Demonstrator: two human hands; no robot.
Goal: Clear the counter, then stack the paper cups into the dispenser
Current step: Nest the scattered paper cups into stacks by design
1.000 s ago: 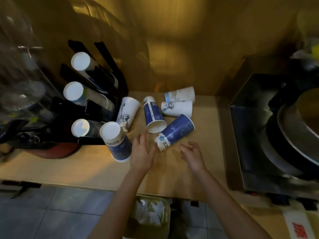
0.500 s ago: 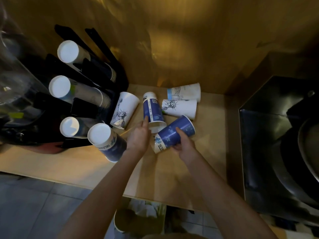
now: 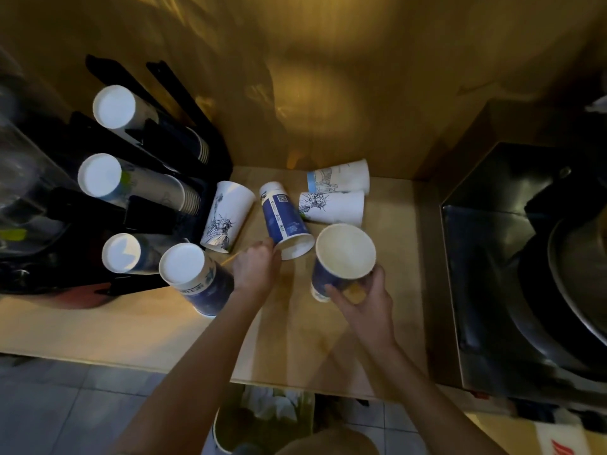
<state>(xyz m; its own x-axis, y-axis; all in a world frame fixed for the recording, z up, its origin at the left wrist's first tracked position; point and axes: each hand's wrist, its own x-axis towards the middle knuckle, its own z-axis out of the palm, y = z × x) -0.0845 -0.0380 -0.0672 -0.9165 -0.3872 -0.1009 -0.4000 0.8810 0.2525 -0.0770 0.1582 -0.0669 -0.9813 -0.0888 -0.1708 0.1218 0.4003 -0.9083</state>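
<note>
At the counter's point(image 3: 98, 326) middle I see my right hand point(image 3: 368, 303) with its fingers wrapped round a blue paper cup point(image 3: 341, 257), mouth up, lifted at about 4 o'clock from the lying blue cup point(image 3: 284, 221). My left hand point(image 3: 256, 269) pinches that lying cup's rim. The counter is pale wood under a yellow wall. At 9 o'clock the black dispenser point(image 3: 157, 205) holds stacked cups; three white printed cups point(image 3: 225, 218) lie toward 12, and an upturned blue cup point(image 3: 197, 279) stands beside my left wrist.
</note>
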